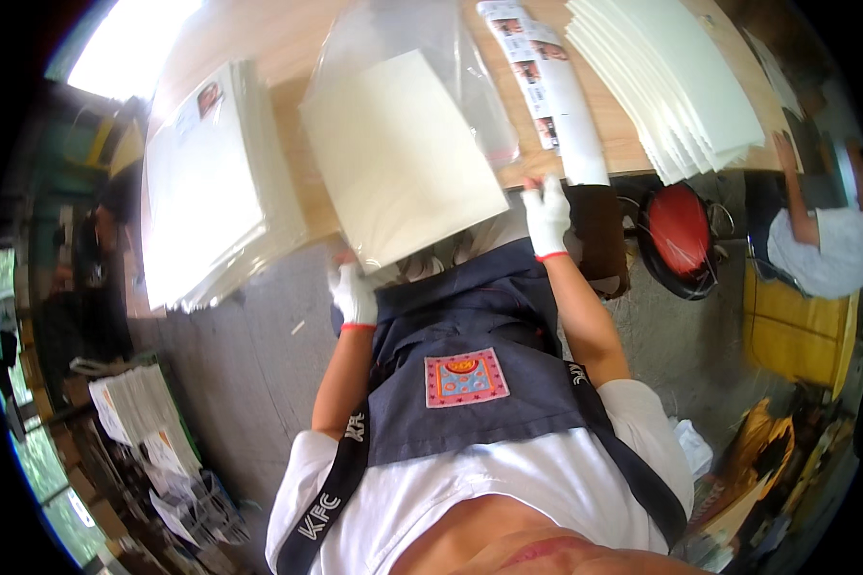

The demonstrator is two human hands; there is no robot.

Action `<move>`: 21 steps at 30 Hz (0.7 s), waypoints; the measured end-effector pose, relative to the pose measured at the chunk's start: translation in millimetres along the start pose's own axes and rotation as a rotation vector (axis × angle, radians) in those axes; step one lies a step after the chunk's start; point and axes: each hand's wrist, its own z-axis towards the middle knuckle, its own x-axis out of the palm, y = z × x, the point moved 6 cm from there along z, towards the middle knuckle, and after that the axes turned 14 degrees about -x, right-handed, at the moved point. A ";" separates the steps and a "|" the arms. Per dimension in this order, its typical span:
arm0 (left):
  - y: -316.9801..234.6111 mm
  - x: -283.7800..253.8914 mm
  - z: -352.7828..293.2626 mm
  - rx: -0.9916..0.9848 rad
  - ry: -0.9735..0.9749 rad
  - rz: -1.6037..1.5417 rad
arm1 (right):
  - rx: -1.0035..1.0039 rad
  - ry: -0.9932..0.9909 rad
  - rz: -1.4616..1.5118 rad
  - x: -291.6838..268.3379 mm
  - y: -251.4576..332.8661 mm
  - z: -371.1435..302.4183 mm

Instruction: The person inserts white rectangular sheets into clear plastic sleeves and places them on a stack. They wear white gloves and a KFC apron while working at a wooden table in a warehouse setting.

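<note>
A cream-white rectangular panel [403,153] lies tilted on the table, its near edge jutting past the table's front edge. Beneath and behind it spreads a clear plastic bag [460,67]. My left hand [353,295], in a white fingerless glove with a red cuff, is at the panel's near left corner. Its fingertips are blurred, so whether they grip the panel is unclear. My right hand [547,218], gloved the same way, is at the table edge just right of the panel's near right corner. Its fingers are stretched out and hold nothing visible.
Left of the panel stands a stack of plastic-wrapped white panels [206,182]. To the right lie a strip of printed labels [527,72] and a fanned stack of white panels [671,86]. A red stool [679,230] and another person [820,249] are at the right.
</note>
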 end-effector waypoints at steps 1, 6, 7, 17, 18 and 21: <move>-6.7 -8.1 2.0 0.059 -0.047 0.049 | 0.082 -0.040 0.178 -10.9 -10.2 0.9; -56.1 38.6 -29.7 0.483 0.158 0.257 | 0.725 -0.258 0.692 -61.4 -41.3 7.1; -61.4 62.4 -43.3 0.496 0.250 0.329 | 0.686 -0.276 0.906 -65.0 -59.0 12.8; 68.7 295.2 -87.3 -0.770 1.156 0.173 | 0.522 0.252 0.934 -117.4 -2.5 -51.8; 82.0 305.9 -71.6 -0.740 1.037 0.106 | 0.523 0.342 0.900 -127.8 -3.1 -68.5; 103.4 319.0 -50.1 -0.582 0.806 0.013 | 0.510 0.444 0.768 -157.6 -36.1 -115.1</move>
